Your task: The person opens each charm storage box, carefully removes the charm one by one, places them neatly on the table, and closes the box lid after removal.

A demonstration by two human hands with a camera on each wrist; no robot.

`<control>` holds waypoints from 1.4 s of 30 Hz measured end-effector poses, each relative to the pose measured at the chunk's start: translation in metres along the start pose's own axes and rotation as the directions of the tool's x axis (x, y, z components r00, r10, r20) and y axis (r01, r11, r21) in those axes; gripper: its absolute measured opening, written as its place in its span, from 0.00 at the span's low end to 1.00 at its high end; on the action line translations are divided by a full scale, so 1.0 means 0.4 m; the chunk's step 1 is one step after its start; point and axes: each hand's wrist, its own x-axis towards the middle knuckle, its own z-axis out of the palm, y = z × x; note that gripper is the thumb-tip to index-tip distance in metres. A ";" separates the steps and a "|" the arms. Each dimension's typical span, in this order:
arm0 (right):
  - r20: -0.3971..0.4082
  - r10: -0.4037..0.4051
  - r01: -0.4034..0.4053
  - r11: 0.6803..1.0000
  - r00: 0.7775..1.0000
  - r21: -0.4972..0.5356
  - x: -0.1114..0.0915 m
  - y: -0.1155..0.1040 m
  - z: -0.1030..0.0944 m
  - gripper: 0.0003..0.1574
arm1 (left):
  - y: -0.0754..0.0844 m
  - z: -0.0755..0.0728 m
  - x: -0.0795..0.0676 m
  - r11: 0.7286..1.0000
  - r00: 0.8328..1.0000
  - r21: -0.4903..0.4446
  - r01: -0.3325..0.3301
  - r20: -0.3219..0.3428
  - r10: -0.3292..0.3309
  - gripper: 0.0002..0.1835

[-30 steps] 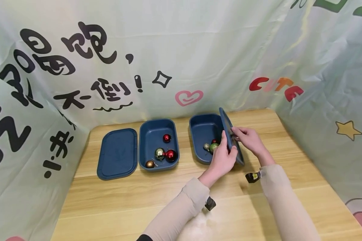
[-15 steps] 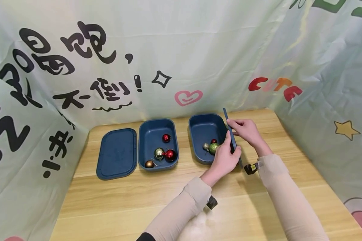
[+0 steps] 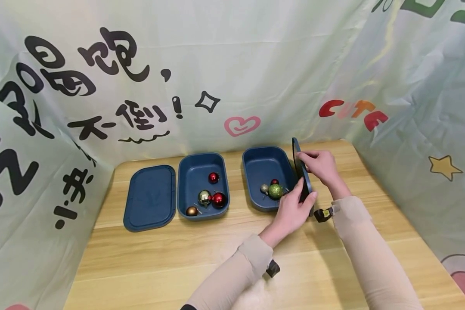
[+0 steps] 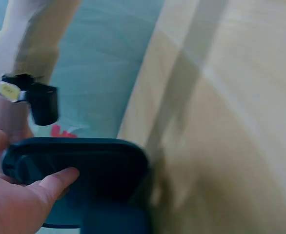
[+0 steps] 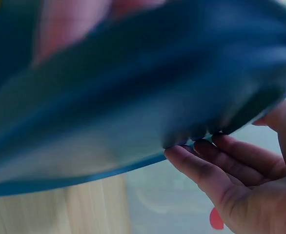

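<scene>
Both hands hold a dark blue lid, which stands steeply on edge at the right side of the right-hand blue box. My left hand pinches its near end; in the left wrist view one finger lies against the lid's face. Farther back, my right hand grips the lid's edge, with several fingertips on its surface in the right wrist view. Inside that box lie a glittery green bauble, a small pale gold bauble and a small red bauble.
A second blue box stands to the left, containing red, gold and bronze baubles. Beside it a matching lid lies flat on the wooden table. Printed cloth hangs around the back and sides.
The lid has swung from leaning over the box to its right side, passing through an edge-on position. Both hands have shifted slightly right with it. The baubles stay put.
</scene>
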 end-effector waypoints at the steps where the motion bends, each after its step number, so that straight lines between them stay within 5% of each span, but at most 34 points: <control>1: -0.018 0.004 -0.004 1.000 1.000 -0.004 -0.001 0.003 -0.006 0.32 | -0.006 0.008 -0.006 1.000 1.000 -0.003 -0.015 0.015 0.015 0.34; 12: -0.128 0.118 -0.119 0.993 0.985 -0.003 -0.022 0.055 -0.072 0.36 | -0.059 0.093 -0.042 0.970 0.968 0.144 -0.195 0.188 0.166 0.30; 15: -0.147 0.170 -0.173 0.985 0.974 -0.007 -0.030 0.081 -0.089 0.37 | -0.068 0.112 -0.047 0.941 0.950 0.242 -0.238 0.261 0.173 0.31; 20: -0.197 0.189 -0.192 0.981 0.962 0.002 -0.043 0.131 -0.119 0.36 | -0.081 0.128 -0.045 0.853 0.927 0.419 -0.311 0.333 0.174 0.31; 29: -0.119 0.156 -0.171 0.976 0.981 -0.132 -0.068 0.208 -0.127 0.36 | -0.095 0.131 -0.044 0.692 0.890 0.615 -0.378 0.447 0.089 0.30; 35: -0.112 0.128 -0.156 0.946 0.985 -0.284 -0.079 0.262 -0.118 0.38 | -0.086 0.130 -0.043 0.665 0.864 0.646 -0.375 0.503 -0.001 0.29; 42: -0.015 0.092 -0.090 0.914 0.996 -0.396 -0.084 0.315 -0.098 0.43 | -0.070 0.135 -0.039 0.602 0.846 0.705 -0.375 0.525 -0.088 0.28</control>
